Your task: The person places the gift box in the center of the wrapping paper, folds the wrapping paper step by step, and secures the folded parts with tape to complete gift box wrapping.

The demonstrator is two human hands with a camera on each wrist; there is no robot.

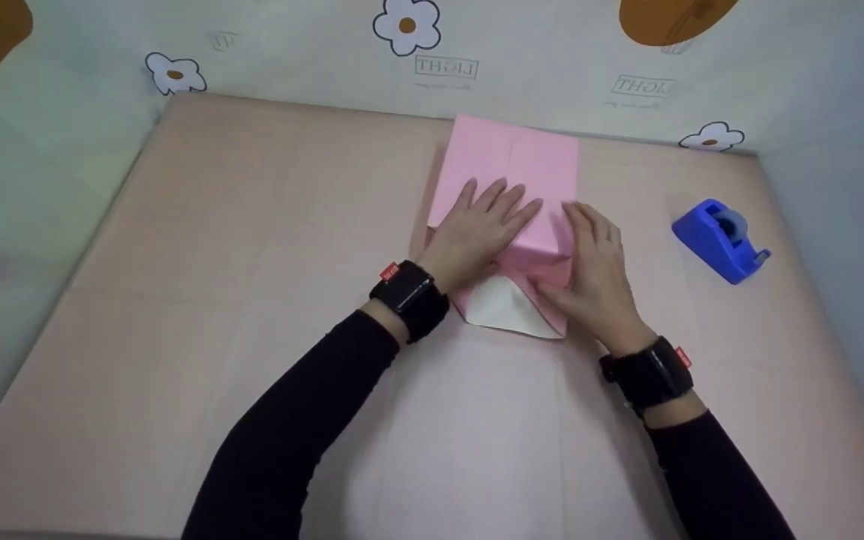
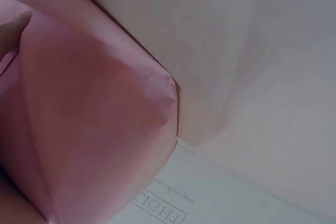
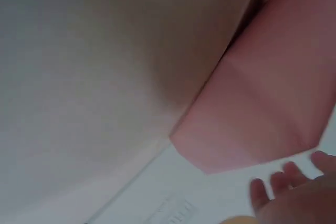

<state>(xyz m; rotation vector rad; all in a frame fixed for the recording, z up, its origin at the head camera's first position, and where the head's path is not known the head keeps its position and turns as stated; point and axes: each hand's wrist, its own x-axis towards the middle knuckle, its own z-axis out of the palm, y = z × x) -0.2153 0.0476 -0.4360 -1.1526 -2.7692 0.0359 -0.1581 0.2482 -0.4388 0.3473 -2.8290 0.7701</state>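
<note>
Pink paper [image 1: 518, 154], folded into a bag-like tube with a pale inner side, lies at the back middle of the table. Its near end has a turned flap with a pale triangle [image 1: 503, 307]. My left hand [image 1: 477, 236] rests flat on the upper face, fingers spread. At the right edge, my right hand [image 1: 597, 274] touches the paper, thumb by the near flap and fingers along the side. The left wrist view has the paper's rounded side [image 2: 100, 108] close up. In the right wrist view a creased side [image 3: 252, 108] shows, with fingers [image 3: 281, 182] beside it.
A blue tape dispenser [image 1: 724, 240] stands on the table [image 1: 199, 300] to the right of the paper. Behind the table's back edge hangs a pale curtain [image 1: 312, 60] with flowers and lettering.
</note>
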